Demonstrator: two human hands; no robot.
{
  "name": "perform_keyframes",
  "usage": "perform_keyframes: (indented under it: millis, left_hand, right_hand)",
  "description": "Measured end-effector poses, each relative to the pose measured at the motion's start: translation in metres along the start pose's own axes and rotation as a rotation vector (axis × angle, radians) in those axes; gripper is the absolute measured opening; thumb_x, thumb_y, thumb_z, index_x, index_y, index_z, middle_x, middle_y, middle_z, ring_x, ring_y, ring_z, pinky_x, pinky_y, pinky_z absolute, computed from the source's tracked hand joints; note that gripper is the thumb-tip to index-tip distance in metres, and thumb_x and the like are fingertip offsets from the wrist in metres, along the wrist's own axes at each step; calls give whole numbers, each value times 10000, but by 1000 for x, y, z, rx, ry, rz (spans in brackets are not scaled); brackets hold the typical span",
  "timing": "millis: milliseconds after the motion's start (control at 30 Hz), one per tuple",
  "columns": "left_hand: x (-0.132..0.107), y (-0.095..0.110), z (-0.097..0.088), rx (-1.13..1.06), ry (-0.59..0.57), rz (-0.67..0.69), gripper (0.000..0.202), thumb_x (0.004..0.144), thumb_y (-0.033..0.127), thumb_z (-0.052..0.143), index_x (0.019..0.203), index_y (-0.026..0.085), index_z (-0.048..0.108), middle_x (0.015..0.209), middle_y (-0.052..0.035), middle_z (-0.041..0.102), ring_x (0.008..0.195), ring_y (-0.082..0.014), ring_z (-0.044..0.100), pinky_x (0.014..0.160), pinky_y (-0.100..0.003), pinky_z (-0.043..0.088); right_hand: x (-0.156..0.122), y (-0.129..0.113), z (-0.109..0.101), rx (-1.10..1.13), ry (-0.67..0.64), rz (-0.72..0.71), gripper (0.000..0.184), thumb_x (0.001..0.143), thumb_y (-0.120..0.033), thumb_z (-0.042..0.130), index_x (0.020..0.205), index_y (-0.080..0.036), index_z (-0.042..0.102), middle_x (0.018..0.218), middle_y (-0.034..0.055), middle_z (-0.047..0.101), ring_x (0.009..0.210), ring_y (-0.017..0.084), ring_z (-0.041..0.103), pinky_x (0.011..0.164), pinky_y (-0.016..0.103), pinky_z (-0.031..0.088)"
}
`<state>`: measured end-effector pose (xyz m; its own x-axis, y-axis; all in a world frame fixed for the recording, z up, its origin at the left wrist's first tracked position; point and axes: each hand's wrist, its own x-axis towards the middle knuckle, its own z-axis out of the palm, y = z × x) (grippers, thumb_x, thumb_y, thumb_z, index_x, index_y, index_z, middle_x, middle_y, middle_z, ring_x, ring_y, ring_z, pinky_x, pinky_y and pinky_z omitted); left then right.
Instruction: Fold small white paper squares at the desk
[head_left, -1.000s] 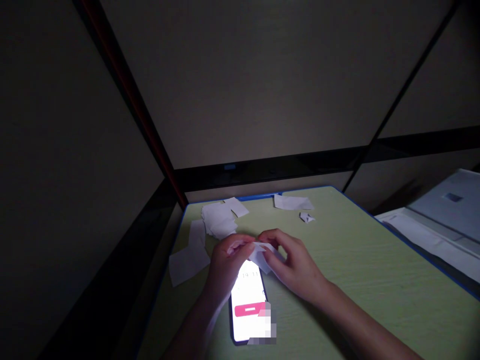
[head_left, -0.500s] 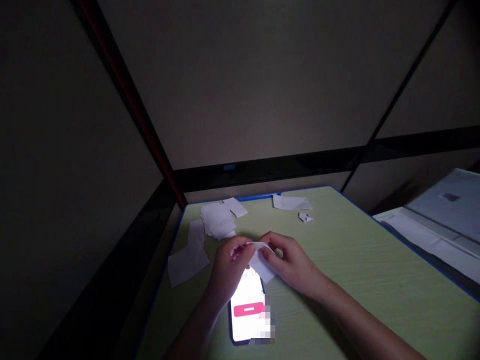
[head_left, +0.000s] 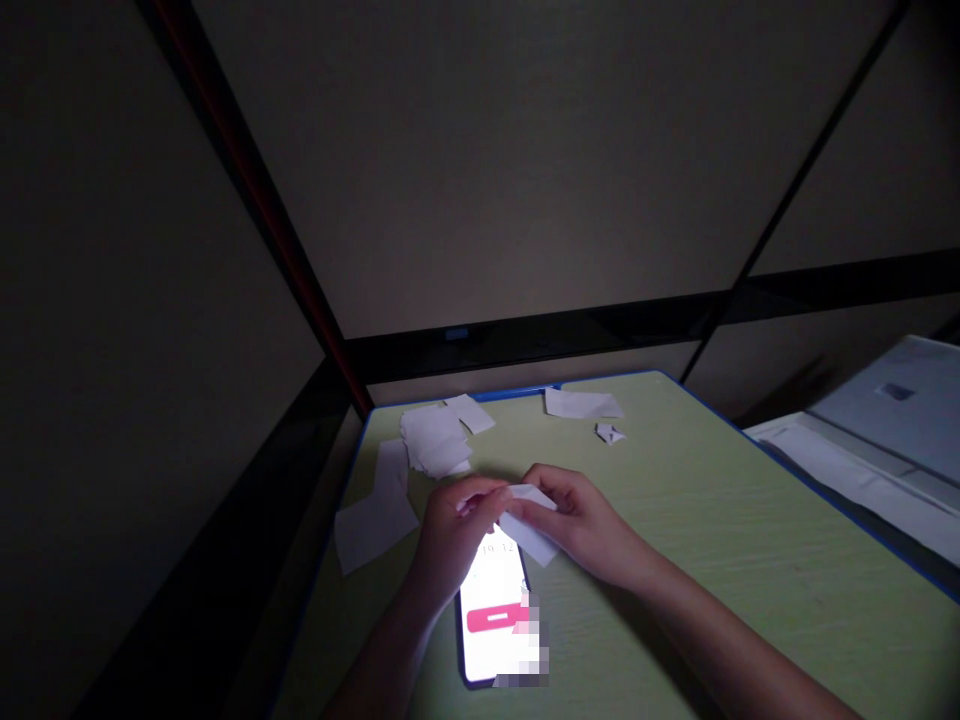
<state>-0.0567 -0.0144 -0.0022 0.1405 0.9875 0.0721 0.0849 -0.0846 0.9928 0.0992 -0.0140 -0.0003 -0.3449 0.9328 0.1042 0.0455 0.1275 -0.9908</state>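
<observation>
Small white paper piece [head_left: 531, 522], thin, partly folded with a sharp crease and a pointed lower corner, sits just below centre of the frame, held above the table [head_left: 712, 560]. My left hand [head_left: 452, 535] pinches its left edge and my right hand [head_left: 592, 525] pinches the right side; both are curled shut on the paper, fingertips nearly meeting over the fold.

Directly under it, lower centre, a phone [head_left: 495, 620] lies flat, a glossy slab with a bright white screen and a pink bar. Part of the screen is blurred. The table top is matte pale green with a faint grain and a blue rim.

Up and left of my hands is a loose stack of white squares [head_left: 435, 440], flat and slightly fanned. Left of that, a larger flat sheet [head_left: 371, 525] overhangs the table edge. Near the far edge lies a flat rectangle sheet [head_left: 581, 403], and just beside it a tiny crumpled folded bit [head_left: 610, 432]. At right of frame are pale smooth flat boxes [head_left: 885, 440], off the table. The room is dim, so finer detail is hard to tell.
</observation>
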Motion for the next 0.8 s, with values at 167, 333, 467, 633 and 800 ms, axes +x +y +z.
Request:
perform_keyframes:
  millis: [167,333,467,633,800]
  left_hand:
    - [-1,-3,4,80,36,38,166,744,280,553,648,149,586,533,21,528,521,-114,491,507,-208,362]
    - [-4,-8,7,287,41,151,177,787,254,505,643,161,548,584,11,541,582,-122,503,555,-215,359]
    - [-6,-7,7,338,-1,182,223,801,245,488,592,168,498,537,25,493,533,-107,458,521,-212,323]
    - [-8,-6,10,228,27,137,198,807,280,488,645,169,511,539,32,484,521,-107,467,504,-205,337]
    - [-9,-7,8,246,-16,118,206,808,305,499,654,171,522,541,23,500,535,-113,480,503,-208,332]
  right_hand:
    - [-1,2,-2,0,-10,11,244,774,-352,581,659,-163,478,571,-46,446,508,84,422,438,191,308]
    - [-1,4,-3,-34,-42,57,167,767,-250,553,644,-161,483,559,-46,452,497,83,428,434,190,309]
    - [-1,4,-6,-17,-140,119,126,767,-221,529,658,-157,528,541,-41,491,464,83,448,421,192,315]
    - [-1,0,-5,42,-97,119,193,762,-284,563,627,-158,506,511,-50,472,441,77,443,406,189,309]
    - [0,1,-6,130,-1,111,235,759,-361,576,668,-167,481,532,-50,507,431,80,468,385,182,317]
